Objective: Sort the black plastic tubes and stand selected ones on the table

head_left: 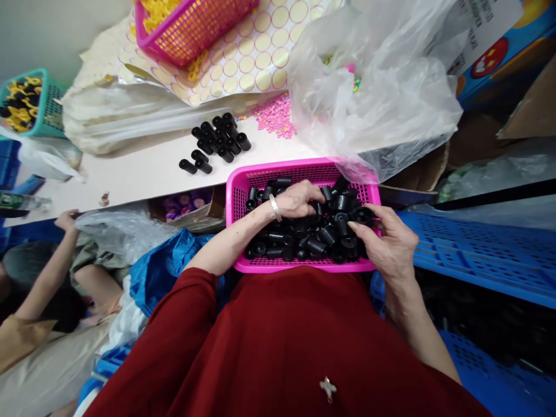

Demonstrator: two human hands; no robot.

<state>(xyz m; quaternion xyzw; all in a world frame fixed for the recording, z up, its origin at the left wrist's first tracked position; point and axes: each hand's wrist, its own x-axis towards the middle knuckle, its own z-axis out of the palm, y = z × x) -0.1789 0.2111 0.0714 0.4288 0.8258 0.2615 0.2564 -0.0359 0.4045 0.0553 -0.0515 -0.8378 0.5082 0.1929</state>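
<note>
A pink plastic basket (304,268) in front of me holds many short black plastic tubes (315,246), jumbled together. My left hand (299,200), with a pale bracelet at the wrist, reaches into it with fingers curled around a black tube among the others; its fingertips are partly hidden. At the basket's right rim, my right hand (386,231) pinches a black plastic tube (362,216) between thumb and fingers, its round open end showing. On the white table beyond the basket stands a group of similar black tubes (217,139), most upright, a few tilted.
Small pink pieces (278,116) lie beside a clear plastic bag (369,87). Behind are a pink basket of yellow parts (195,32) and a sticker sheet (260,52). A teal basket (52,107) stands far left, near another person's hand (67,220). Blue crates (478,249) are at right.
</note>
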